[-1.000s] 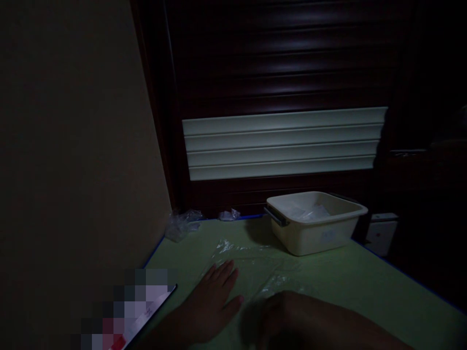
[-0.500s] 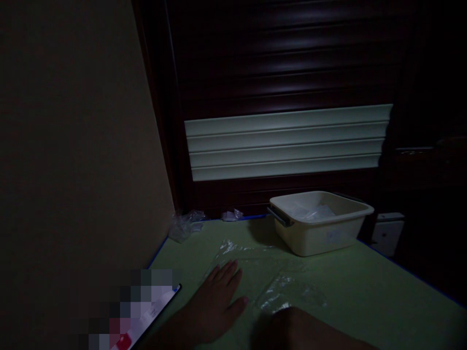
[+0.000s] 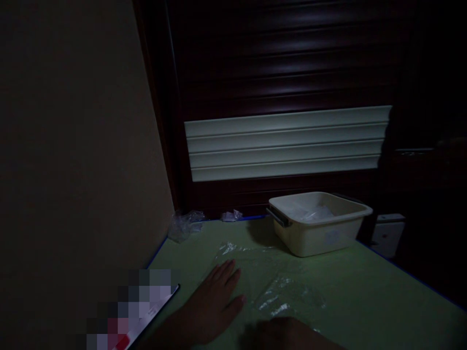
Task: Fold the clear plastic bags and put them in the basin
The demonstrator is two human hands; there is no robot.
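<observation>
A clear plastic bag (image 3: 279, 291) lies spread over the pale green tabletop (image 3: 359, 296), its creases catching the light. My left hand (image 3: 213, 304) rests flat on the bag's left part, fingers stretched out and thumb apart. At the bottom edge of the picture, my right hand (image 3: 282, 333) is over the near end of the bag. It is dark and blurred there, and its fingers are hidden, so I cannot make out what it holds.
A cream plastic basin (image 3: 324, 238) with dark handles stands at the back right, clear plastic inside. Crumpled clear bags (image 3: 185, 227) lie by the wall. A partly pixelated device with a lit screen (image 3: 148, 316) is at left. Beyond the table stands a white box-like object (image 3: 388, 236).
My right hand has moved down and a little left, toward the near table edge. My left hand stays almost in place on the bag.
</observation>
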